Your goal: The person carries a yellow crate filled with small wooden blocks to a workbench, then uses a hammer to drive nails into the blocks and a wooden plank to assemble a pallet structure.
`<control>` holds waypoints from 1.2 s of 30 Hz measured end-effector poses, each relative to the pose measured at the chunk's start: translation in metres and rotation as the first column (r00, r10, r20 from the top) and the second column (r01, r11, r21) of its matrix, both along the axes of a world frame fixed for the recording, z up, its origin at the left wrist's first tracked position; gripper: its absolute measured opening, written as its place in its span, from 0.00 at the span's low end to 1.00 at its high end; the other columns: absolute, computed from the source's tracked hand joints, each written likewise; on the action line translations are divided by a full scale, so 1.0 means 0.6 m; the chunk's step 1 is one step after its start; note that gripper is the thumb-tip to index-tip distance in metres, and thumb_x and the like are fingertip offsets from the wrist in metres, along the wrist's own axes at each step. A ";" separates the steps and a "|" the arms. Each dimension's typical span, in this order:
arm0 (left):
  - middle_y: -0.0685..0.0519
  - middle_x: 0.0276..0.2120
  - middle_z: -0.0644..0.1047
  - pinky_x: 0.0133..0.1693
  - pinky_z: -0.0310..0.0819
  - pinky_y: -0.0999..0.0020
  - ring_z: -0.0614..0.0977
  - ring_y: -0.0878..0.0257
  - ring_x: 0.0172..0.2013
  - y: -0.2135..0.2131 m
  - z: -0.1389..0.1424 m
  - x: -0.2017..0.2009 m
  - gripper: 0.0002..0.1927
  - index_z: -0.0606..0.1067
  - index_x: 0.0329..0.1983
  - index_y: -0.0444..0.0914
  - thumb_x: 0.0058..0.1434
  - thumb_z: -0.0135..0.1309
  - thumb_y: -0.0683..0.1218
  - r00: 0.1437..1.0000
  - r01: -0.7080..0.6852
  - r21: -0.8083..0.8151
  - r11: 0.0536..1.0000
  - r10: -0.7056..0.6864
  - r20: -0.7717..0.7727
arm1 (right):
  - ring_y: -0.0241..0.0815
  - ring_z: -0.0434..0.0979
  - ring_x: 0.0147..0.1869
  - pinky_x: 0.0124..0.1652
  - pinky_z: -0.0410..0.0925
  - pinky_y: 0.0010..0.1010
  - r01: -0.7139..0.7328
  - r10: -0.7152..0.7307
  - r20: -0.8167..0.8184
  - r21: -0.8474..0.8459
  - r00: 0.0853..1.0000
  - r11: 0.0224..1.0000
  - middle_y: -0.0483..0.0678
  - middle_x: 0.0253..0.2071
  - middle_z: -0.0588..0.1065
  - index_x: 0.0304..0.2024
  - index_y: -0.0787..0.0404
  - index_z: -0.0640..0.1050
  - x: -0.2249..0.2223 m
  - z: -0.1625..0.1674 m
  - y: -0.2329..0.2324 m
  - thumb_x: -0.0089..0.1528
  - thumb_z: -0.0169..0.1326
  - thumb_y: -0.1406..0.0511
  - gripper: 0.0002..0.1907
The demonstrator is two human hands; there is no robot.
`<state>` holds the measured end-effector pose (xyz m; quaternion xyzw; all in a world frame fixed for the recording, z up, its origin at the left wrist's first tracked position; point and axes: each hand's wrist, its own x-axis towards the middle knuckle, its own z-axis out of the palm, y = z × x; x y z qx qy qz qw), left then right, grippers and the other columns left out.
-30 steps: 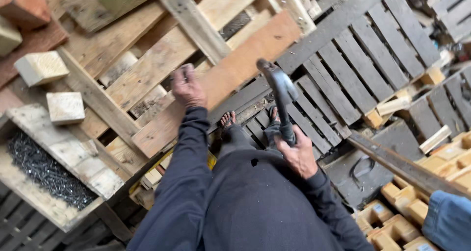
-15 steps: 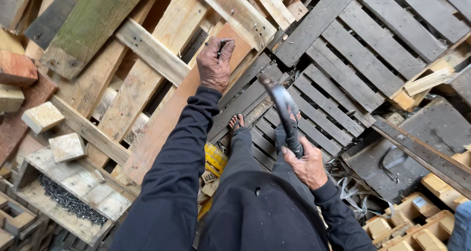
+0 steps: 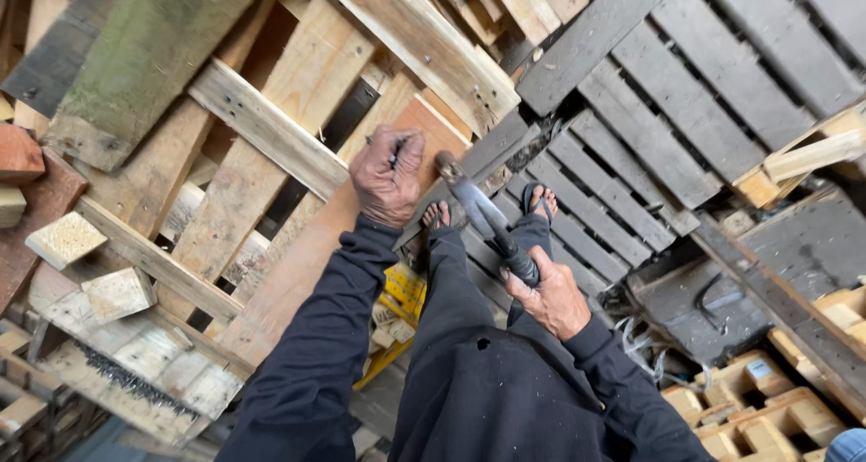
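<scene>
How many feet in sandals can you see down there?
2: the left foot stands just below the left hand, by the hammer head; the right foot is on the grey pallet slats. No others show.

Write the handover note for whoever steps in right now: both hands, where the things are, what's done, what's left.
Left hand: closed on the upper end of the reddish-brown plank, which lies aslant on the light wooden pallet.
Right hand: gripping the hammer by its handle, head raised near the plank's end beside the left hand.
Feet in sandals stand on the grey pallet.
Done: plank held, hammer poised.
Left: the plank is not yet free of the pile.
</scene>
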<state>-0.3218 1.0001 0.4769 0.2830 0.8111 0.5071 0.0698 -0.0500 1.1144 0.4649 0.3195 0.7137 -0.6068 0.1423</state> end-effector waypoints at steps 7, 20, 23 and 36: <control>0.48 0.33 0.79 0.37 0.77 0.62 0.84 0.56 0.34 0.016 0.018 -0.007 0.04 0.77 0.42 0.36 0.69 0.59 0.42 0.996 0.075 0.083 0.994 -0.072 -0.047 | 0.30 0.65 0.23 0.24 0.62 0.26 0.254 -0.245 0.069 -0.208 0.967 0.945 0.39 0.23 0.69 0.42 0.62 0.75 -0.001 0.036 -0.034 0.64 0.59 0.57 0.15; 0.48 0.28 0.79 0.37 0.78 0.59 0.81 0.54 0.30 0.022 0.073 -0.032 0.08 0.79 0.39 0.38 0.68 0.59 0.47 0.987 0.145 0.045 0.988 -0.142 -0.069 | 0.28 0.66 0.20 0.21 0.61 0.24 0.405 -0.404 -0.022 0.066 0.914 0.912 0.40 0.21 0.70 0.40 0.63 0.73 -0.036 0.135 -0.107 0.66 0.57 0.58 0.15; 0.47 0.27 0.78 0.35 0.78 0.59 0.81 0.53 0.29 0.021 0.086 -0.032 0.08 0.79 0.38 0.39 0.67 0.59 0.49 0.983 0.174 -0.009 0.985 -0.174 -0.051 | 0.27 0.67 0.21 0.22 0.62 0.23 0.395 -0.377 -0.136 0.150 0.916 0.906 0.39 0.22 0.69 0.43 0.63 0.73 -0.032 0.176 -0.118 0.66 0.56 0.58 0.15; 0.50 0.29 0.77 0.33 0.79 0.60 0.80 0.55 0.29 0.021 0.102 -0.038 0.13 0.77 0.49 0.40 0.60 0.52 0.40 0.984 0.147 0.020 0.989 -0.144 -0.107 | 0.29 0.68 0.23 0.23 0.65 0.23 0.429 -0.402 -0.426 -0.036 0.810 0.903 0.42 0.26 0.69 0.44 0.65 0.68 -0.040 0.199 -0.082 0.71 0.57 0.59 0.16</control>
